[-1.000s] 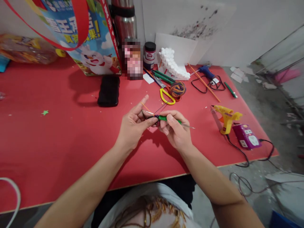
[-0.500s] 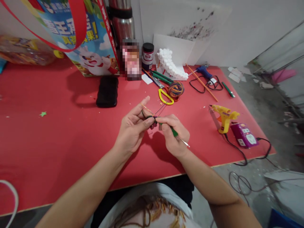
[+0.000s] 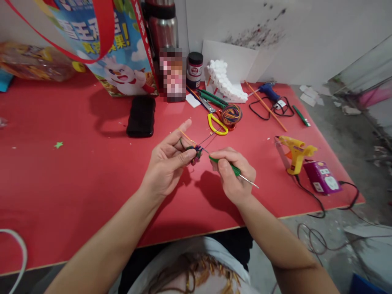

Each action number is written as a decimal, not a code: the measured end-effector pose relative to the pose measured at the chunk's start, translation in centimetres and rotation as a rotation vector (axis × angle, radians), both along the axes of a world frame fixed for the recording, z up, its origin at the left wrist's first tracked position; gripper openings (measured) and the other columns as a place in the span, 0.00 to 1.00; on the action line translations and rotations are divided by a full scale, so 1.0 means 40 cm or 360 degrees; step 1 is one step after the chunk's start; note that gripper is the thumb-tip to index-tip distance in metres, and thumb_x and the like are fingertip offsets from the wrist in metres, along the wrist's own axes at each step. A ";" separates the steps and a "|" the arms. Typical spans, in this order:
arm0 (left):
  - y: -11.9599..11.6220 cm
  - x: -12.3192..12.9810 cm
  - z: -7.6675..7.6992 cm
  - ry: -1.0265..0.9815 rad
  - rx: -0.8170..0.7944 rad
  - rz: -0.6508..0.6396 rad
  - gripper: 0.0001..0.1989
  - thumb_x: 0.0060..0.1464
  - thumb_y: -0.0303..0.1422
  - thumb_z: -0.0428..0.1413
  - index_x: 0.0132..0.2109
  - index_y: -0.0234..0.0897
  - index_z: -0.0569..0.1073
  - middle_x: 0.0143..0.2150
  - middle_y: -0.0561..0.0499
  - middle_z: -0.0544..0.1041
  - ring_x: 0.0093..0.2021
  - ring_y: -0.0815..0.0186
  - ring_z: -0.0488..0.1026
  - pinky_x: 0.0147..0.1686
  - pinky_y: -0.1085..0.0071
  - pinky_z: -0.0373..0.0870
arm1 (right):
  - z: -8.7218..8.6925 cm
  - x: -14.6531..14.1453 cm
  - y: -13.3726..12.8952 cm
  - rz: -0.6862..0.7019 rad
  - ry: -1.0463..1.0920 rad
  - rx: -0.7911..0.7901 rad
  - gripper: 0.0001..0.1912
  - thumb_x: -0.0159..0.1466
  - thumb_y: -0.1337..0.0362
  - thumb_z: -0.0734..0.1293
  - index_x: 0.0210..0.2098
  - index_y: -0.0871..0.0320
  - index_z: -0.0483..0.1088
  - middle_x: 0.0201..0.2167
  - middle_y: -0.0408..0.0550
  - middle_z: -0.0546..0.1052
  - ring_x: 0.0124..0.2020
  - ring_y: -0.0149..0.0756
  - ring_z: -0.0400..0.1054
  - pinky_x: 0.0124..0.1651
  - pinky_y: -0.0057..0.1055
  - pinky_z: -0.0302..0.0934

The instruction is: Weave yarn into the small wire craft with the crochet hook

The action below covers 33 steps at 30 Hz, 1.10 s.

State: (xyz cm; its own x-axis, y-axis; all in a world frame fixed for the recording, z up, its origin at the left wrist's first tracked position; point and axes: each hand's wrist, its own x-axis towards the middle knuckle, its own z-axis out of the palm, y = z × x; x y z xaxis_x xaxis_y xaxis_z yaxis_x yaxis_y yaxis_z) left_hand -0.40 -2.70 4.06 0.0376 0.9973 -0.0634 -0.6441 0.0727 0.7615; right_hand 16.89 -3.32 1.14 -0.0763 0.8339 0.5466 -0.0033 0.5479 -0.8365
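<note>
My left hand [image 3: 168, 163] pinches a small dark multicoloured crochet piece [image 3: 196, 154] between thumb and fingers, its index finger stretched out with orange yarn running over it. My right hand [image 3: 234, 173] is closed on the green handle of a crochet hook [image 3: 235, 169]; the metal tip at its left end reaches the piece, and another metal end sticks out at the right. From the piece a strand leads up to a multicoloured yarn ball [image 3: 231, 114]. Yellow-handled scissors [image 3: 218, 124] lie against the ball.
A black phone-like case [image 3: 141, 116] lies left of the scissors. Behind stand a colourful bag [image 3: 122, 61], a steel bottle [image 3: 165, 30] and a dark jar [image 3: 194, 70]. At right are a yellow glue gun [image 3: 295, 153] and a purple box [image 3: 323, 177] with cables.
My right hand has moved right with the hook, away from my left hand, so more of the hook's shaft shows. The whole view has shifted slightly.
</note>
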 end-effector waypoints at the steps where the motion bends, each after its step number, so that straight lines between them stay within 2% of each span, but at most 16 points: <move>1: 0.001 -0.001 0.000 -0.0004 0.0008 -0.0004 0.29 0.47 0.22 0.72 0.58 0.35 0.82 0.29 0.55 0.78 0.28 0.74 0.76 0.33 0.80 0.76 | 0.002 0.002 -0.001 -0.0006 -0.0021 0.0003 0.11 0.74 0.65 0.66 0.49 0.51 0.81 0.35 0.46 0.81 0.32 0.35 0.73 0.39 0.38 0.69; 6: 0.004 -0.009 -0.001 0.0038 0.0079 -0.0024 0.30 0.47 0.22 0.72 0.59 0.36 0.81 0.29 0.55 0.79 0.27 0.73 0.75 0.29 0.79 0.74 | 0.014 0.016 -0.002 0.0027 -0.0093 0.0039 0.11 0.74 0.68 0.66 0.49 0.52 0.81 0.36 0.46 0.81 0.34 0.35 0.74 0.40 0.37 0.69; 10: 0.004 -0.016 -0.002 0.0116 0.0084 -0.0045 0.31 0.48 0.23 0.71 0.60 0.37 0.81 0.30 0.55 0.79 0.27 0.72 0.74 0.28 0.78 0.72 | 0.020 0.028 0.001 0.0070 -0.0111 0.0019 0.11 0.73 0.69 0.66 0.48 0.52 0.82 0.33 0.46 0.80 0.33 0.36 0.73 0.38 0.38 0.67; 15: 0.005 -0.027 -0.004 0.0186 0.0107 -0.0090 0.32 0.48 0.22 0.69 0.62 0.37 0.80 0.31 0.53 0.79 0.29 0.70 0.74 0.29 0.77 0.72 | 0.028 0.042 0.006 0.0167 -0.0064 -0.0046 0.11 0.72 0.67 0.67 0.47 0.52 0.83 0.36 0.49 0.83 0.32 0.38 0.74 0.38 0.40 0.68; 18: 0.008 -0.035 -0.003 0.0201 0.0112 -0.0175 0.32 0.47 0.23 0.69 0.61 0.36 0.81 0.31 0.52 0.79 0.28 0.70 0.74 0.28 0.76 0.71 | 0.032 0.050 0.010 0.0212 -0.0041 -0.0081 0.10 0.72 0.66 0.68 0.45 0.52 0.84 0.33 0.49 0.83 0.31 0.39 0.73 0.37 0.41 0.68; 21: 0.010 -0.040 -0.001 0.0200 0.0133 -0.0289 0.31 0.47 0.24 0.68 0.61 0.35 0.82 0.30 0.51 0.78 0.27 0.69 0.73 0.27 0.75 0.70 | 0.029 0.058 0.018 0.0296 0.0065 -0.0143 0.08 0.71 0.64 0.70 0.43 0.53 0.84 0.29 0.48 0.81 0.29 0.37 0.70 0.36 0.39 0.66; 26: 0.008 -0.039 0.002 0.0159 0.0150 -0.0385 0.31 0.46 0.25 0.67 0.61 0.34 0.82 0.28 0.51 0.77 0.28 0.68 0.72 0.26 0.75 0.69 | 0.014 0.065 0.030 0.0471 0.0313 -0.0384 0.07 0.70 0.62 0.72 0.40 0.54 0.85 0.26 0.46 0.76 0.27 0.34 0.66 0.31 0.35 0.59; 30: 0.005 -0.039 0.004 0.0135 0.0066 -0.0475 0.31 0.46 0.25 0.66 0.61 0.34 0.82 0.27 0.50 0.76 0.28 0.68 0.71 0.27 0.75 0.69 | 0.009 0.063 0.037 0.0622 0.0487 -0.0526 0.06 0.68 0.61 0.74 0.38 0.56 0.84 0.25 0.45 0.74 0.25 0.31 0.63 0.30 0.33 0.57; 33: 0.004 -0.040 0.006 0.0123 0.0058 -0.0521 0.31 0.46 0.25 0.66 0.60 0.33 0.82 0.27 0.49 0.76 0.27 0.68 0.70 0.27 0.74 0.71 | 0.011 0.063 0.041 0.0655 0.0518 -0.0567 0.06 0.67 0.62 0.74 0.38 0.56 0.84 0.25 0.44 0.73 0.24 0.30 0.61 0.29 0.32 0.57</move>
State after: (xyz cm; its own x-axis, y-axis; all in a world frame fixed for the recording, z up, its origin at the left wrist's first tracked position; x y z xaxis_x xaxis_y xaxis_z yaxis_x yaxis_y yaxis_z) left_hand -1.99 -2.53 4.28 0.3530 0.9347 -0.0430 -0.5312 0.2380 0.8132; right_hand 19.42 -1.70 1.56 -0.3060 0.9067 0.2903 -0.4396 0.1359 -0.8879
